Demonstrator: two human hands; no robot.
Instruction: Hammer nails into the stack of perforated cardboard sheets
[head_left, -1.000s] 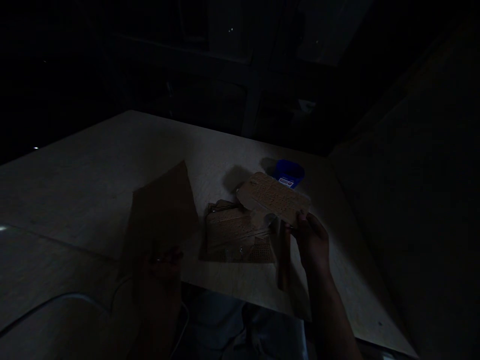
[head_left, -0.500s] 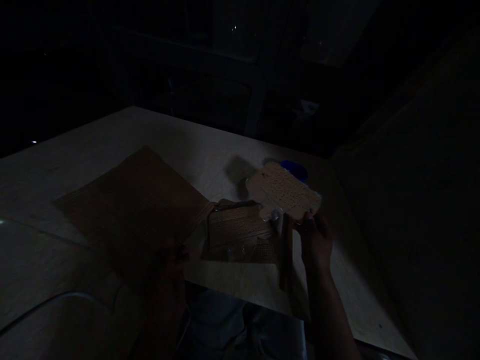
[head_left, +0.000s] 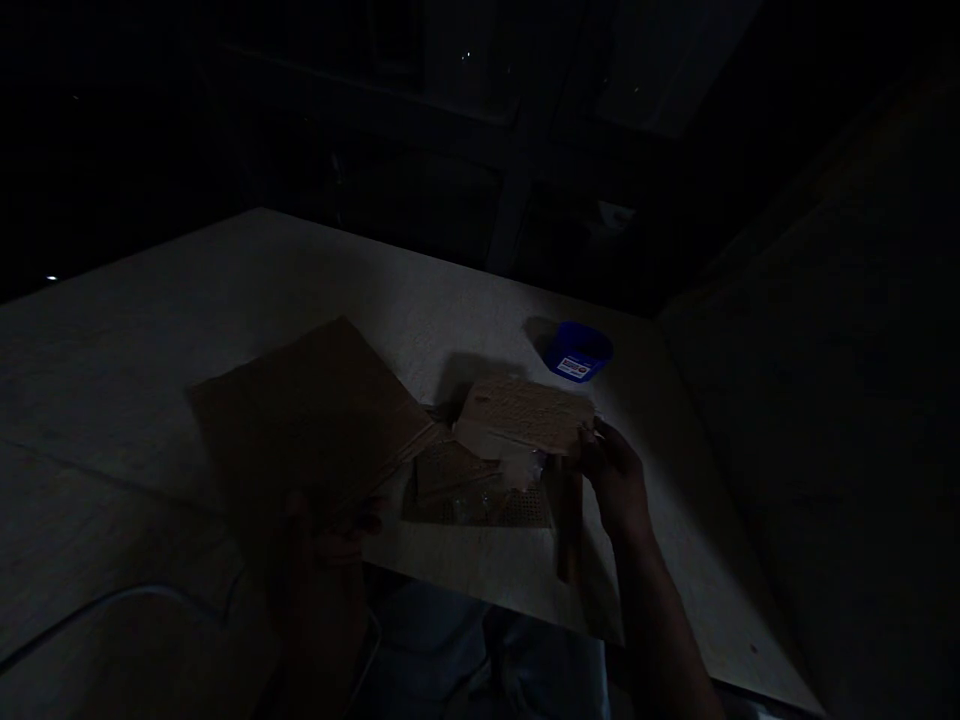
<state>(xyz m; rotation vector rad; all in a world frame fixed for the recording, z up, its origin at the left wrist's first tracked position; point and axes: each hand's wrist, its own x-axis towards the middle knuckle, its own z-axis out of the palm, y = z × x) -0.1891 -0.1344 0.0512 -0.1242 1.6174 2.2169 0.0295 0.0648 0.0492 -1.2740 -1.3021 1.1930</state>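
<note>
The scene is very dark. My left hand (head_left: 326,555) is closed on the near edge of a large brown sheet that looks like cardboard (head_left: 315,410), tilted above the table. My right hand (head_left: 619,480) pinches the right end of a smaller, light brown cardboard piece (head_left: 529,412) with a rough, pitted face. Whitish or clear scraps (head_left: 521,468) hang at its lower edge. Below it lies a brown piece (head_left: 450,470), partly covered, over a grid-patterned piece (head_left: 525,508). A narrow brown strip (head_left: 570,525) stretches toward the table's front edge.
A blue tub (head_left: 577,352) with a white label stands behind my right hand on the pale table (head_left: 390,285). A cable (head_left: 112,595) curves over the left front. A wall or panel (head_left: 810,400) borders the right side. My legs (head_left: 435,640) are below the front edge.
The small cardboard piece has moved left and down with my right hand, uncovering the blue tub. The large sheet has shifted right and tilted, with my left hand beneath its near edge.
</note>
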